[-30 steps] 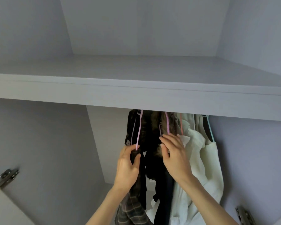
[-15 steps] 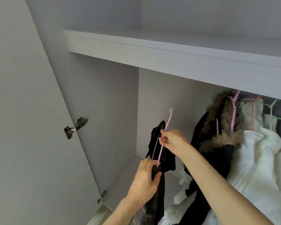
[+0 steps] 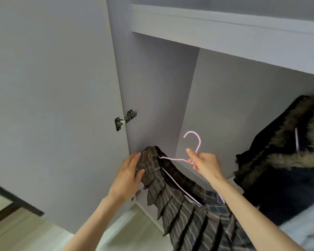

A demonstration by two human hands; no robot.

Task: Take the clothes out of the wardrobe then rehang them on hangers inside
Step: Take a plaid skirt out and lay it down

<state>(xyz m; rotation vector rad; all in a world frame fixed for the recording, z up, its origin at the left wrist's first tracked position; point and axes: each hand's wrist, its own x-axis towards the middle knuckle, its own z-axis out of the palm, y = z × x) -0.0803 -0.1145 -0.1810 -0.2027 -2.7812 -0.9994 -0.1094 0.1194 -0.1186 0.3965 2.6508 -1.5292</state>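
Nearest the camera, a brown plaid pleated fabric skirt [image 3: 188, 211] is hanging from a thin pink wire hanger [image 3: 178, 171], outside the wardrobe opening and in front of its left part. The person's left hand [image 3: 127, 175] is pinching the skirt's waistband at its upper left corner, thumb over the cloth. The right hand [image 3: 204, 164] is curling round the hanger's neck just under the hook, which is pointing up and catching on nothing.

The skirt is looking light and limp; the pleats are fanning out and would probably slide along the smooth wire if the hanger were tipped. The waistband seems the firmest place to take hold, while the hanger's neck is giving control of the whole load. The wire itself is likely springy rather than rigid.

To the left, the open pale grey wardrobe door [image 3: 53, 105] is standing close beside the left hand, its metal hinge [image 3: 124, 120] above. Further in, the wardrobe's left part is offering open room under the pale grey shelf [image 3: 225, 35], whose front edge is overhanging. The rail is not in view. At far right, a dark coat with a brown fur collar [image 3: 288, 142] is hanging well apart from the skirt.
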